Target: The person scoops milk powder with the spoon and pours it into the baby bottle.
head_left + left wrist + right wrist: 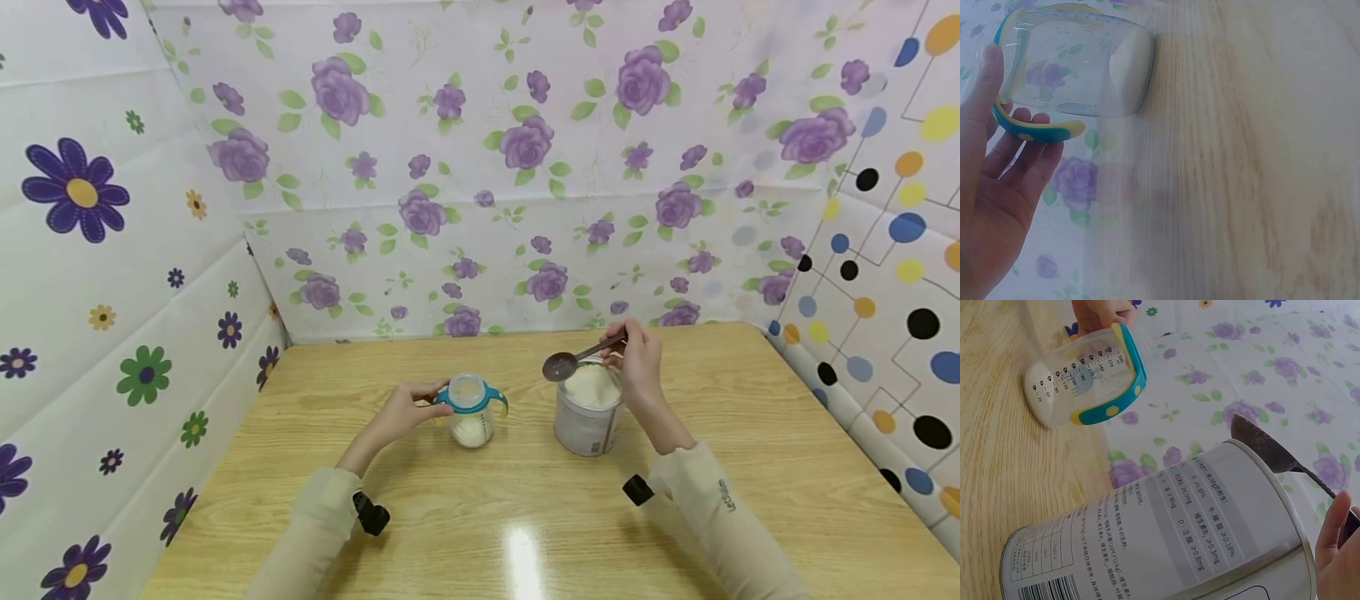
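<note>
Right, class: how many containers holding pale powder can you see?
2: a clear bottle with blue-and-yellow handles, in the left hand; and, right of it, an open grey cylindrical can, with a dark brown scoop above its rim.

In the head view, the right hand hides part of the spoon, and print on the can beside that hand is too small to read.

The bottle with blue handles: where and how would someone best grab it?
Probably by curling fingers round the free blue handle, coming from the person's right: it curves outward near the top of the upright bottle, while the left hand grips the opposite side.
</note>
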`<state>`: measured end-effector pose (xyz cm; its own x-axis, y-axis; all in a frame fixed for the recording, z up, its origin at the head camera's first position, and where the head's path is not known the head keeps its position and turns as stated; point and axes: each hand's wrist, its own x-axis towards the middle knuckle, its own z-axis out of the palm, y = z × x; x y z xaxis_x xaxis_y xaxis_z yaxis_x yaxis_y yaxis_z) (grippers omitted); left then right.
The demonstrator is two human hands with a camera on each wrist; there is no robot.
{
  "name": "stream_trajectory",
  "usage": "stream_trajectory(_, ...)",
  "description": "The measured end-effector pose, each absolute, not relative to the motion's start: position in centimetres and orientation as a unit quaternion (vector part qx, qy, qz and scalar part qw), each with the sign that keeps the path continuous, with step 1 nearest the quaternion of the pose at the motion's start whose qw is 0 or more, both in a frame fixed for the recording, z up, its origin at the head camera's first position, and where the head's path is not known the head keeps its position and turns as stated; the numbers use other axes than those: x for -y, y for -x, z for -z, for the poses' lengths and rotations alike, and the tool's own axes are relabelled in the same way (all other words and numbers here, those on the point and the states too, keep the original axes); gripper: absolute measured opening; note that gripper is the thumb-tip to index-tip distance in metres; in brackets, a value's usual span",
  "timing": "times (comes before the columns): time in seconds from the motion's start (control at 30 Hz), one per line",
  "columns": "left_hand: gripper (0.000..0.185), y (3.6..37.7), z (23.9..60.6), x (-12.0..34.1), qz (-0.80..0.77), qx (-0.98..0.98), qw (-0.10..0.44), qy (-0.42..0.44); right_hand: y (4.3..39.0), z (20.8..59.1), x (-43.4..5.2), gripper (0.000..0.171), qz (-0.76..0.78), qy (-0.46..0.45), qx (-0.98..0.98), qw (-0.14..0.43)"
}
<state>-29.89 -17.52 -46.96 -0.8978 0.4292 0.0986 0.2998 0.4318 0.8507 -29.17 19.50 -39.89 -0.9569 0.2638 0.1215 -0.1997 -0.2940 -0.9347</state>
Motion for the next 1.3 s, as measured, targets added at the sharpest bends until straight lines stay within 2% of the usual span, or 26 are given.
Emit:
stream_trajectory(0.47,0.059,30.0,46.8,17.6,-0.480,-0.848,0.073,-0.214,27.9,38.3,-19.5,0.035,-0.800,0.027,0.578,0.158)
stream_trajectory(0.73,0.058,28.1,44.2,16.9,-0.492,-0.838,0.086,-0.220,28.3,38.8,-19.8,0.037,-0.804,0.040,0.569,0.170)
stream_trajectory(0.97,0.057,27.7,43.7,16.9,-0.484,-0.843,0.085,-0.217,29.6,40.2,-20.8,0.038,-0.807,0.045,0.555,0.198)
stream_trajectory(1.1,0.057,27.9,43.9,16.9,-0.484,-0.843,0.085,-0.219,29.8,40.4,-21.0,0.038,-0.808,0.049,0.549,0.208)
stream_trajectory(1.3,0.058,29.5,46.2,17.3,-0.486,-0.843,0.079,-0.218,29.9,40.3,-21.1,0.036,-0.810,0.055,0.544,0.212)
